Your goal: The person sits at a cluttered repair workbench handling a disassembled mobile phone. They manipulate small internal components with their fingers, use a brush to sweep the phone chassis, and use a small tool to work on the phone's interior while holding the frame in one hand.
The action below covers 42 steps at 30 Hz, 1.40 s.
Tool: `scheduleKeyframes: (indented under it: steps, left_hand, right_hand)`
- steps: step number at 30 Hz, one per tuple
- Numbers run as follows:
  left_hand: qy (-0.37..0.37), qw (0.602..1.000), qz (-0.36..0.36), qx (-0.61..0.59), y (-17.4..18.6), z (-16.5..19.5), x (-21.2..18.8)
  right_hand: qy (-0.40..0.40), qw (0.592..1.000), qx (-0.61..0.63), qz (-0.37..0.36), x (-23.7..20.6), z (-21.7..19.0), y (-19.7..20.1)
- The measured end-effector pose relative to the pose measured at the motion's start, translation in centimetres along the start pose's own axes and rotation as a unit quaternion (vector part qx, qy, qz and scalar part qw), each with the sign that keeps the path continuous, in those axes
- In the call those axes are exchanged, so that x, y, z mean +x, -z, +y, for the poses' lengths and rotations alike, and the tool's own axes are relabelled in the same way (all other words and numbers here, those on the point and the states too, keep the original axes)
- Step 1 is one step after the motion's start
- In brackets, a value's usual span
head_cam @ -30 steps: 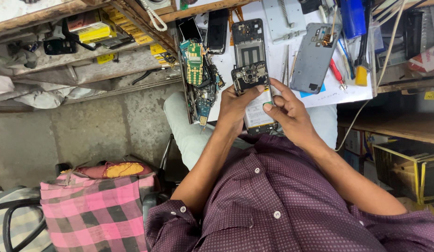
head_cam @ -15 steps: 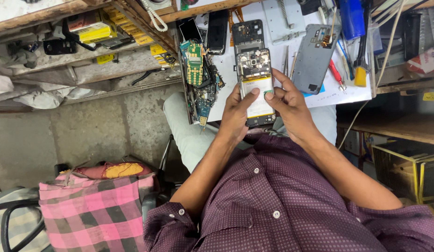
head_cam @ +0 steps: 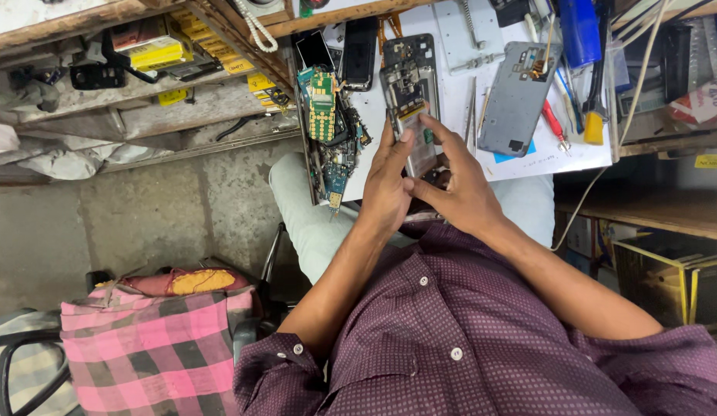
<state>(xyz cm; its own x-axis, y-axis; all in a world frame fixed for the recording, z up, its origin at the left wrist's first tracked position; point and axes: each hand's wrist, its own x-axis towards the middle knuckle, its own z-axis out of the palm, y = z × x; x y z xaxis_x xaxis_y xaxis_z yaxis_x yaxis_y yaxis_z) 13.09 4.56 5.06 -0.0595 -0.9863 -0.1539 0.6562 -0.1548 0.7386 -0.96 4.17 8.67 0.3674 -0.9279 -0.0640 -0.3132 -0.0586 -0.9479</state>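
Fingers of the left hand (head_cam: pixel 388 183) curl around the opened phone (head_cam: pixel 411 100), gripping its lower left edge, while the right hand (head_cam: pixel 459 189) clasps the other side, its fingertips pressed on the exposed inside. At far left sits a pink checked cloth (head_cam: pixel 143 347). A green circuit board (head_cam: pixel 322 104) lies just left of the phone. A grey back cover (head_cam: pixel 516 96) rests on the white worktop (head_cam: pixel 582 154) to the right.

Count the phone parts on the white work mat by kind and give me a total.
Opened phone frame with exposed internals, held by left hand and right hand: 1
Grey phone back cover: 1
Green circuit board with gold keypad contacts: 1
Black-screened phones: 2
Total: 5
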Motion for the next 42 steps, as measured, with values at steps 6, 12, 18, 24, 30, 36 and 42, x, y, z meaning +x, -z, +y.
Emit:
scheduleKeyframes:
  steps: [6, 12, 18, 24, 30, 36, 42]
  left_hand:
    - [-0.012, 0.982, -0.026, 0.188, 0.2, 1.5, -0.2]
    - [0.014, 0.993, -0.038, 0.109, 0.7, 2.3, 0.6]
    - [0.018, 0.996, -0.048, 0.070, 1.2, 1.2, 0.4]
    - [0.039, 0.991, -0.050, -0.115, 1.4, 0.1, 0.1]
    - [0.037, 0.983, -0.019, -0.179, 1.5, 0.9, 0.4]
    - [0.005, 0.986, -0.003, -0.168, 2.4, 2.7, 0.2]
    - [-0.035, 0.988, 0.035, -0.147, 3.2, 3.8, -0.1]
  right_hand:
    - [0.011, 0.965, 0.258, -0.043, -0.1, 1.7, -1.1]
    - [0.005, 0.966, 0.249, -0.061, 0.1, 1.5, -0.7]
    - [-0.045, 0.996, 0.073, -0.037, 0.4, 0.2, -0.2]
    - [0.101, 0.993, -0.056, 0.005, 0.5, -0.6, 0.2]
    - [-0.002, 0.998, -0.042, -0.040, 0.5, -0.8, 1.7]
    - [0.027, 0.997, -0.058, 0.039, -0.3, 0.8, 4.5]
    - [0.032, 0.953, -0.244, 0.175, -1.9, 2.0, 8.2]
